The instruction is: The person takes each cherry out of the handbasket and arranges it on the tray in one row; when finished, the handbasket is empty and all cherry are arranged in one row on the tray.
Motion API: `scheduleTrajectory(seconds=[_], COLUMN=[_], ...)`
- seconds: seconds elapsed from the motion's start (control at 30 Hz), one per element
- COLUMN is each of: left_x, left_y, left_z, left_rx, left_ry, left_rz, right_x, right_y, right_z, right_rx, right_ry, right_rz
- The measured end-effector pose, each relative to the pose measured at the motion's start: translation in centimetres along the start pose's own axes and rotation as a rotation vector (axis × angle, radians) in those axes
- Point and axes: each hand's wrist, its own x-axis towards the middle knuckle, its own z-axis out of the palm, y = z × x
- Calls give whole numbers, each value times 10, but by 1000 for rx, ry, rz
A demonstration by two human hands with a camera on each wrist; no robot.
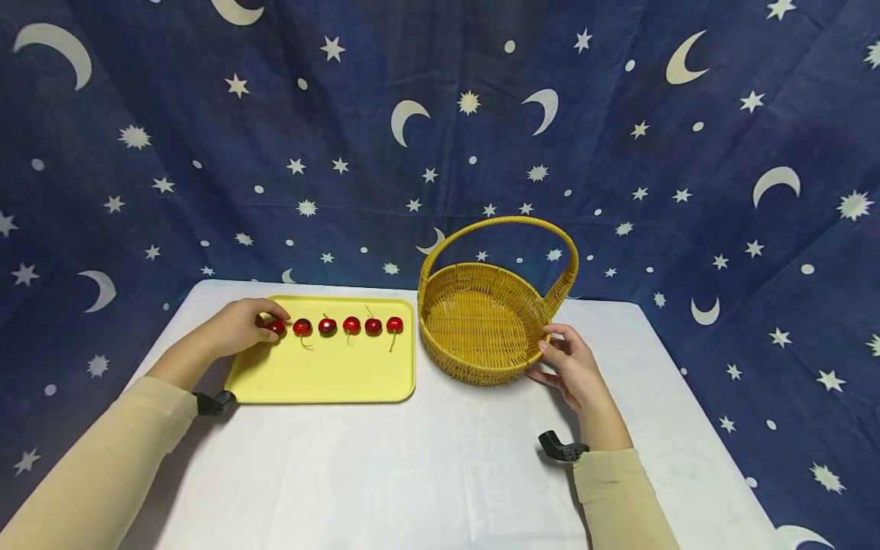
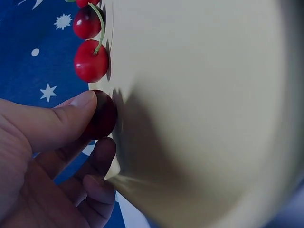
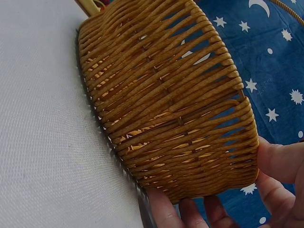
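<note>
On the left, my left hand (image 1: 234, 328) reaches over the end of a yellow tray (image 1: 323, 380) and pinches a dark red cherry (image 2: 105, 116) between thumb and fingers, close against the tray surface. Several more cherries (image 1: 328, 327) with green stems continue in a row to the right along the tray. My right hand (image 1: 577, 370) grips the right side of a round wicker basket (image 1: 474, 373), thumb at the rim and other fingers low against the woven wall (image 3: 166, 95). The basket stands upright on the table, with no fruit showing inside. Its tall arched handle (image 1: 505, 221) rises over the opening.
A white cloth (image 1: 385, 473) covers the table. Directly behind it hangs a dark blue curtain (image 1: 357, 244) with moons and stars, which also runs along both sides. The tray's right edge lies close beside the basket.
</note>
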Motion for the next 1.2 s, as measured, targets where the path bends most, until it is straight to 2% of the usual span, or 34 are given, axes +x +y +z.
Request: scheduleTrajectory(seconds=[0.43, 0.77, 0.9, 1.03, 1.2], left_x=[3, -2, -8, -14, -26], left_y=[2, 1, 0, 3, 20], left_z=[1, -9, -19, -22, -18], left_rx=[13, -6, 3, 8, 29], left_ry=[10, 40, 89, 169, 294], left_rz=[19, -38, -34, -35, -36], right_x=[0, 1, 2, 3, 0], right_y=[0, -1, -4, -6, -12], right_z=[-3, -1, -1, -3, -6], right_rx=[-3, -6, -8, -35, -166], right_ry=[3, -4, -10, -10, -9], right_rz=[1, -2, -5, 3, 4])
